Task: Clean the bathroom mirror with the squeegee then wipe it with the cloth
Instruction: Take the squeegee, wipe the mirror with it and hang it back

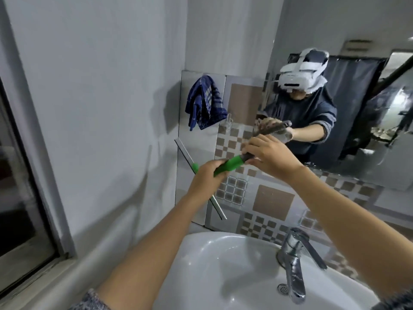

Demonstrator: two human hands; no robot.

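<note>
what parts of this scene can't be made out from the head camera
- Squeegee blade: its middle hidden behind the left hand.
- Handle's far end: covered by the right hand.
- Mirror: right side cut off by the frame edge; streaks blurred.
- Cloth: its hook hidden by folds.

The sink (201,260) fills the lower centre of the frame, with the tap (295,260) on its right side. The mirror (357,30) occupies the upper right. The cloth (204,101) hangs left of the mirror, above the squeegee (232,164). A window (20,186) runs down the left edge.
</note>
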